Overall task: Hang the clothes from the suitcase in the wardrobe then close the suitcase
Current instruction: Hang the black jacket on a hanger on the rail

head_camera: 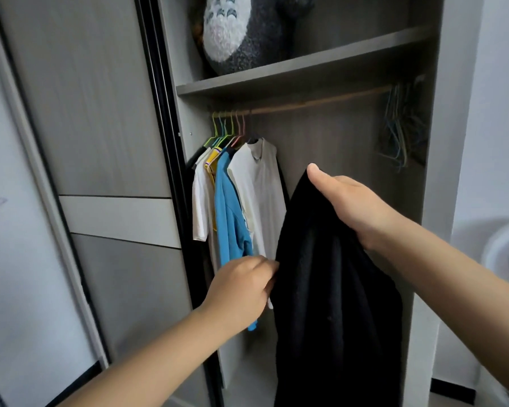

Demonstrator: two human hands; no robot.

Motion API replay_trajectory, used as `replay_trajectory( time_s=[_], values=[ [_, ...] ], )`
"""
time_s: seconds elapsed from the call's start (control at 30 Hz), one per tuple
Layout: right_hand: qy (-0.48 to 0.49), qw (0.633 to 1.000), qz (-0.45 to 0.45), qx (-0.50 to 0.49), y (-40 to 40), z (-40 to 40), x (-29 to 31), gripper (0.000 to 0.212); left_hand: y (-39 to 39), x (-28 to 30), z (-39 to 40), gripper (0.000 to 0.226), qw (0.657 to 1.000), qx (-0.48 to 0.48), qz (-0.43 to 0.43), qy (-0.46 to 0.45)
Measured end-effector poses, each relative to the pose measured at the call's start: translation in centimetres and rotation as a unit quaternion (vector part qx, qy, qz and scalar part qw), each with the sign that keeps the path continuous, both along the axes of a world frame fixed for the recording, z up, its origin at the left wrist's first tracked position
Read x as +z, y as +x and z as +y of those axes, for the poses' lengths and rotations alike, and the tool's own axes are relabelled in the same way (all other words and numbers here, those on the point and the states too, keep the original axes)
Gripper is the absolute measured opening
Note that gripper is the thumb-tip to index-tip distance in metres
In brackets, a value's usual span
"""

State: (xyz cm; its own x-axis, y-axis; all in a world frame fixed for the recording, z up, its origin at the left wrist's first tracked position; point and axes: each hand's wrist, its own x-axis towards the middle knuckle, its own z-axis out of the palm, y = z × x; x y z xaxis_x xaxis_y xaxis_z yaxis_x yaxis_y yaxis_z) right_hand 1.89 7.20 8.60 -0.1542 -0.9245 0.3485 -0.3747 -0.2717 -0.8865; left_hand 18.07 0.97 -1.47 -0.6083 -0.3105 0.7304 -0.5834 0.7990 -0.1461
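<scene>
The black garment (329,289) hangs in front of me, inside the open wardrobe (441,142), draped down from my right hand (353,207) and reaching past the bottom of the view. My right hand grips its top edge: the thumb lies flat over the front of the cloth, pointing up and left, and the other fingers are hidden behind the fabric, so I can only say they are wrapped under it. My left hand (241,292) is lower, at the garment's left edge, fingers curled in and pinching the cloth there; the fingertips are tucked against the fabric and I cannot see them singly.

Just left of the garment, on the rail (321,102), hang a cream top (259,195), a blue shirt (229,218), a yellow piece (211,160) and a white tee (200,207), all on coloured hangers (227,127). Spare hangers (400,127) bunch at the rail's right end. A grey plush (241,30) sits on the shelf (306,69) above.

I can read no writing or labels anywhere.
</scene>
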Motion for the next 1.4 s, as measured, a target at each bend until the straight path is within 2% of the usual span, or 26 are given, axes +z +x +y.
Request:
replay_trajectory(
  time_s=[0.13,0.23,0.3,0.33,0.37,0.4,0.43,0.5,0.57,0.63,0.73,0.8,0.87,0.9,0.93,1.0,1.03,1.13,1.27,1.33,1.4],
  values=[
    [-0.003,0.999,0.049,-0.005,-4.3,-2.4,-0.5,0.037,-3.9,-0.9,-3.0,0.027,0.999,-0.036,0.011,0.028],
    [0.005,0.998,0.041,-0.055,-7.8,-5.0,-1.2,0.040,-5.7,-0.5,-5.2,0.011,0.980,-0.125,0.040,0.151],
    [0.006,0.995,0.010,-0.095,-10.6,-7.0,-2.1,0.039,-6.9,-0.1,-6.7,0.013,0.945,-0.167,0.046,0.278],
    [0.010,0.994,-0.002,-0.112,-11.8,-8.0,-2.6,0.039,-7.3,0.1,-7.2,0.011,0.916,-0.187,0.057,0.350],
    [0.017,0.992,-0.015,-0.125,-12.9,-8.9,-3.0,0.041,-7.8,0.5,-7.9,0.008,0.874,-0.208,0.073,0.434],
    [0.023,0.990,-0.037,-0.135,-14.0,-10.1,-3.5,0.047,-8.4,1.0,-8.7,0.010,0.836,-0.214,0.074,0.500],
    [0.029,0.988,-0.061,-0.142,-14.7,-11.0,-3.8,0.056,-9.1,1.2,-9.8,0.015,0.812,-0.205,0.057,0.544],
    [0.031,0.983,-0.090,-0.158,-16.1,-13.4,-4.4,0.068,-10.6,1.5,-12.5,0.021,0.820,-0.148,-0.028,0.552],
    [0.022,0.982,-0.097,-0.162,-16.6,-15.1,-4.8,0.065,-11.5,1.7,-14.6,0.021,0.857,-0.085,-0.146,0.486],
    [0.005,0.981,-0.101,-0.163,-17.3,-17.5,-4.7,0.056,-12.1,2.0,-17.3,0.012,0.848,-0.091,-0.215,0.476],
    [0.008,0.979,-0.066,-0.195,-18.1,-21.4,-3.9,0.037,-12.5,3.1,-21.8,0.008,0.826,-0.105,-0.219,0.509],
    [0.022,0.978,-0.031,-0.205,-18.6,-24.1,-2.9,0.038,-12.8,4.5,-25.0,0.014,0.839,-0.108,-0.179,0.503],
    [0.026,0.977,0.064,-0.201,-19.0,-26.6,-2.3,0.041,-13.2,5.5,-28.0,0.016,0.858,-0.096,-0.124,0.489],
    [0.030,0.965,0.151,-0.210,-19.3,-27.6,-2.1,0.045,-13.4,5.9,-29.3,0.017,0.870,-0.084,-0.094,0.476],
    [0.033,0.938,0.258,-0.231,-19.5,-28.4,-1.9,0.047,-14.0,6.3,-30.7,0.017,0.888,-0.077,-0.064,0.449],
    [0.020,0.847,0.445,-0.291,-19.7,-30.1,-0.8,0.042,-15.3,7.1,-33.3,0.020,0.921,-0.083,-0.002,0.380],
    [0.011,0.807,0.496,-0.320,-20.2,-30.8,-0.2,0.035,-16.1,7.3,-34.3,0.024,0.934,-0.096,0.024,0.344],
    [0.033,0.738,0.540,-0.404,-22.5,-32.5,2.0,0.039,-18.4,7.2,-35.9,0.020,0.959,-0.096,0.044,0.264],
    [0.095,0.640,0.540,-0.538,-26.9,-34.4,4.5,0.035,-19.5,6.3,-38.2,0.010,0.961,-0.076,0.082,0.254],
    [0.132,0.621,0.519,-0.573,-28.9,-35.2,5.3,0.033,-19.4,6.6,-39.1,0.010,0.961,-0.081,0.097,0.245],
    [0.153,0.620,0.495,-0.590,-30.2,-35.8,5.8,0.033,-19.1,7.2,-40.1,0.012,0.962,-0.076,0.099,0.245]
  ],
)
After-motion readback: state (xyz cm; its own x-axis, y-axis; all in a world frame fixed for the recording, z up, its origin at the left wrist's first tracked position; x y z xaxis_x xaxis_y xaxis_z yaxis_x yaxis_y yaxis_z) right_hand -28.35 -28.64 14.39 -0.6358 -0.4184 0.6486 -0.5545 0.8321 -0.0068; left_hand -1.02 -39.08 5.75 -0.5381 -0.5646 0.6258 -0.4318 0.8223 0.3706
